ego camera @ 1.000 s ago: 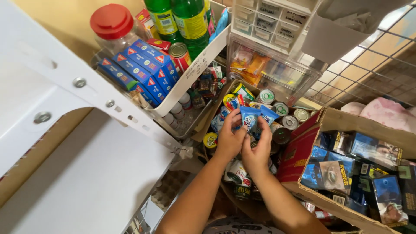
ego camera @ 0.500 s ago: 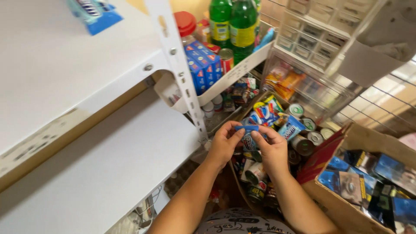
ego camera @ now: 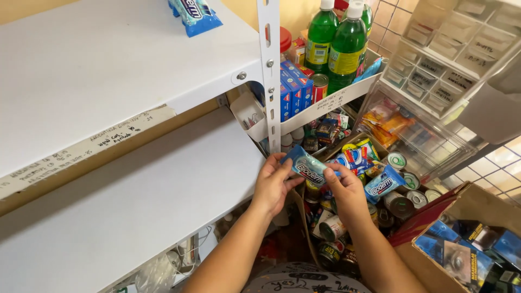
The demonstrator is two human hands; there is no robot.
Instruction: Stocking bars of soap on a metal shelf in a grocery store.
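White shelves [ego camera: 135, 179] are seen at left. A small blue packet [ego camera: 305, 168] is held in front of the shelf post [ego camera: 269, 76], pinched between the fingers of the left hand [ego camera: 271, 185] and the right hand [ego camera: 346, 195]. Tins and packets in a cardboard box [ego camera: 380, 179] lie below, green bottles [ego camera: 339, 46] above, at right.

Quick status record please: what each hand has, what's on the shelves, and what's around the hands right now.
left hand: grips the left end of a small blue packet
right hand: pinches the same packet's right end
top shelf: white, one blue packet at the back edge
middle shelf: white, bare where visible
neighbouring shelf: green bottles, blue boxes
below hands: tins and more blue packets
right: cardboard box, clear drawer unit
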